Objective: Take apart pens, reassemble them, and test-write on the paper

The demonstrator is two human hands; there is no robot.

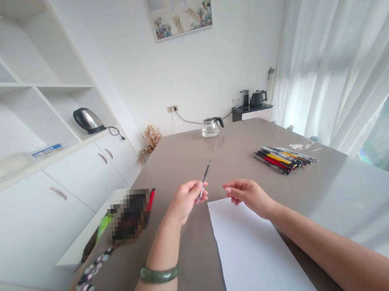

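Observation:
My left hand (189, 198) is closed around a slim pen refill (206, 173), dark along its upper part and clear toward the lower end. The refill stands tilted, its narrow tip pointing up and away from me. To the right, my right hand (243, 193) hovers above the far edge of a white sheet of paper (253, 251), thumb and curled fingers pinched together. Whatever is between those fingers, if anything, is too small to make out. A green bangle (159, 275) circles my left forearm.
On the brown table (178, 155), several pens and markers (286, 159) lie piled at the right. A glass pot (210, 128) stands at the far end. Left are a red pen (151, 200), a pixelated dark object (131, 215) and a string of beads (90, 277).

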